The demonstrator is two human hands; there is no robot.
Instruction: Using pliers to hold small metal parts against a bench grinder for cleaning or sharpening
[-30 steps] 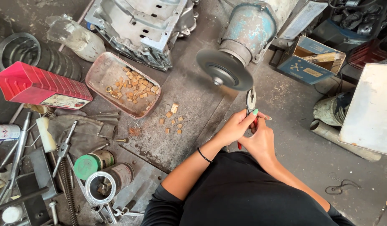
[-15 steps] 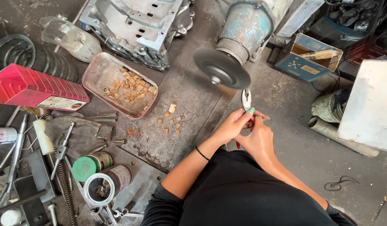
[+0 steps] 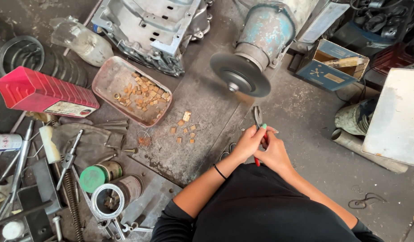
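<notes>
I work over a dirty grey floor (image 3: 305, 130). On it lie a shallow tray (image 3: 109, 79) of small brown blocks, loose blocks (image 3: 184, 127) just beside it, a red box (image 3: 41, 92), a green-lidded can (image 3: 94, 177), a metal housing (image 3: 148, 27) and a blue cardboard box (image 3: 334, 67).

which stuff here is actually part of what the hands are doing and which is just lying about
In use:
pliers, held in left hand and right hand
grinding disc just ahead of them

Lying about:
tray of small brown pieces
loose brown pieces
red box
green-lidded can
plastic bottle
</notes>
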